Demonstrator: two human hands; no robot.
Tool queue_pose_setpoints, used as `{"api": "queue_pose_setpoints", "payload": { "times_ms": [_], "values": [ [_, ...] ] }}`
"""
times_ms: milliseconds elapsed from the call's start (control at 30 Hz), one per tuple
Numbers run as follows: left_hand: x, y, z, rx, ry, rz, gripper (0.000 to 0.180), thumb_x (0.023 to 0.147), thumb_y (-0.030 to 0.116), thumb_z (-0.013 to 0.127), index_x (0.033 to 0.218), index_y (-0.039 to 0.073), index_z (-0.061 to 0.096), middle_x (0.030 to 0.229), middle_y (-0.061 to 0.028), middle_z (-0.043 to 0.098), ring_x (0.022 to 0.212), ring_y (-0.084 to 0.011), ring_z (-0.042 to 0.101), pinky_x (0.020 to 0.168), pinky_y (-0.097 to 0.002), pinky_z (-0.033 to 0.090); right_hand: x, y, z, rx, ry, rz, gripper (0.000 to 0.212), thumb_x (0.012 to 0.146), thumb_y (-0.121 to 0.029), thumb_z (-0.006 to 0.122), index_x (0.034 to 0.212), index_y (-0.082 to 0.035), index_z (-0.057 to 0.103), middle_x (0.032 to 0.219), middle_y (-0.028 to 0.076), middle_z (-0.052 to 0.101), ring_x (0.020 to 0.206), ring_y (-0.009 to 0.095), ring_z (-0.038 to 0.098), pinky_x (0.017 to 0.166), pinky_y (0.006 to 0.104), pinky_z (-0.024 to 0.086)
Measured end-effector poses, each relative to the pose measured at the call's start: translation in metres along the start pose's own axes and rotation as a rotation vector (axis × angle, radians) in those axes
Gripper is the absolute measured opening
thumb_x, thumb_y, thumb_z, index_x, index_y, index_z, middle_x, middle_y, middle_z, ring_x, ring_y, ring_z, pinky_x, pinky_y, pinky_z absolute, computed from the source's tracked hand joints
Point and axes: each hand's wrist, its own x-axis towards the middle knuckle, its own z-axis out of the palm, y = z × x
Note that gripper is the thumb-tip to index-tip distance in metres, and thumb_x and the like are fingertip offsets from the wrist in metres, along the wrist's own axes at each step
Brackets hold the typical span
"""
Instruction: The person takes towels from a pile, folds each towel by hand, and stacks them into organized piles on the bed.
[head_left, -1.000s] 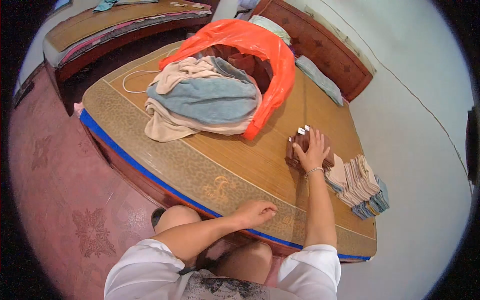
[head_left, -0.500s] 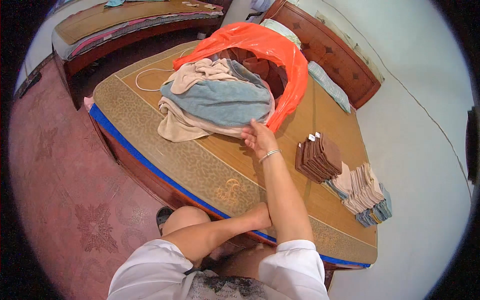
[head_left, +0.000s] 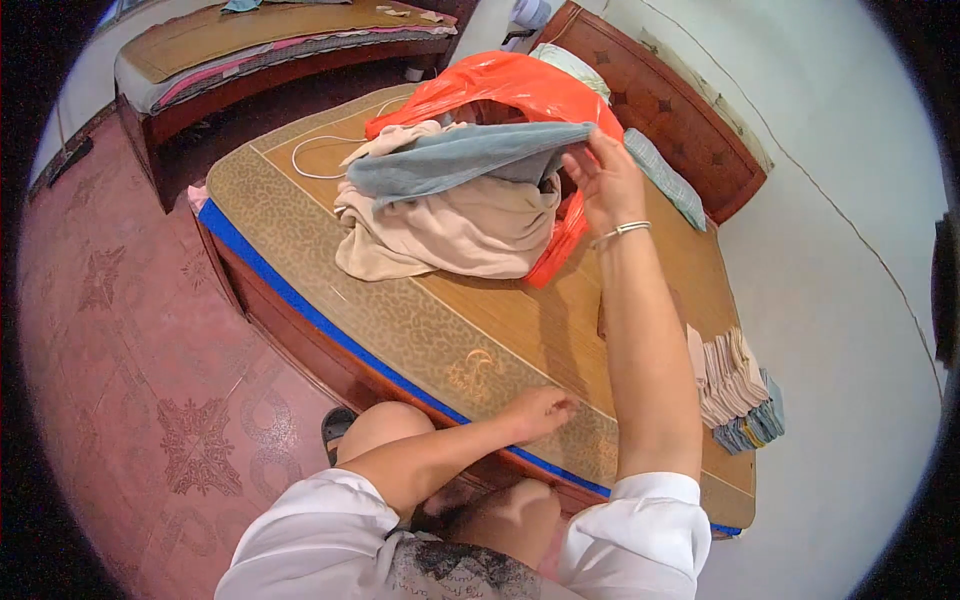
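My right hand [head_left: 607,178], with a bracelet at the wrist, pinches one end of a blue-grey towel [head_left: 440,165]. The towel is lifted and stretched across the pile, its other end still resting there. Beneath it lie beige towels [head_left: 470,225], spilling from the mouth of a red plastic bag [head_left: 510,75]. My left hand [head_left: 545,412] rests low over the near edge of the bed mat, fingers loosely curled, with nothing seen in them. Folded beige towels [head_left: 725,380] and folded blue-grey towels [head_left: 755,425] stand at the right; my right forearm hides most of the brown stack beside them.
The bed mat [head_left: 500,350] has a blue edge along the near side. A white cord [head_left: 300,160] lies left of the bag. Pillows [head_left: 665,175] lie by the wooden headboard [head_left: 690,120]. Another bed [head_left: 280,45] stands at the far left, beyond a reddish floor [head_left: 150,340].
My right hand has raised the blue-grey towel's end up and to the right, uncovering beige towels below. My left hand has come out from behind the right forearm, slightly to the right.
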Motion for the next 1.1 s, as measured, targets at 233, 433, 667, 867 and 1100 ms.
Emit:
{"api": "queue_pose_setpoints", "payload": {
  "times_ms": [233,433,667,867,1100],
  "values": [
    [0.005,-0.004,0.0,-0.229,0.051,-0.139,0.035,0.087,0.02,0.058,0.116,0.002,0.053,0.099,-0.0086,0.061,0.086,-0.0155,0.057,0.075,-0.0295,0.047,-0.005,-0.034,-0.011,0.11,0.011,-0.093,0.013,0.092,-0.016,0.049,0.098,-0.005,0.054,0.094,0.006,0.062,0.085,0.016,0.061,0.077,0.0322,0.052],
    [0.004,0.011,-0.01,-0.318,0.162,-0.187,0.041,0.088,0.019,0.058,0.124,0.003,0.047,0.107,-0.009,0.057,0.088,-0.013,0.054,0.079,-0.0275,0.046,-0.003,-0.036,0.002,-0.006,0.007,-0.091,0.015,0.092,-0.018,0.051,0.098,-0.006,0.057,0.098,0.005,0.061,0.09,0.017,0.059,0.082,0.0354,0.051],
    [0.005,0.007,-0.009,-0.285,0.138,-0.232,0.043,0.087,0.019,0.059,0.125,0.004,0.047,0.108,-0.0075,0.057,0.088,-0.0117,0.054,0.079,-0.0262,0.046,-0.014,0.009,-0.022,-0.626,-0.38,0.027,0.04,0.08,-0.014,0.065,0.117,-0.005,0.053,0.107,0.002,0.058,0.09,0.012,0.055,0.068,0.0249,0.05],
    [0.002,0.007,-0.012,-0.253,0.117,-0.24,0.043,0.086,0.018,0.06,0.124,0.003,0.048,0.11,-0.0073,0.058,0.089,-0.0116,0.055,0.081,-0.0268,0.046,-0.013,0.065,-0.058,-1.591,-0.261,-0.029,0.036,0.076,-0.014,0.066,0.11,-0.005,0.057,0.1,0.012,0.065,0.091,0.023,0.061,0.079,0.0336,0.048],
    [0.007,0.007,-0.006,-0.286,0.116,-0.23,0.04,0.087,0.016,0.058,0.123,0.004,0.049,0.11,-0.0075,0.058,0.092,-0.013,0.057,0.081,-0.0278,0.047,-0.006,0.088,-0.093,-0.969,-0.218,0.191,0.028,0.08,-0.01,0.06,0.108,-0.008,0.06,0.096,0.012,0.065,0.078,0.022,0.063,0.073,0.0307,0.051]
  ]
}}
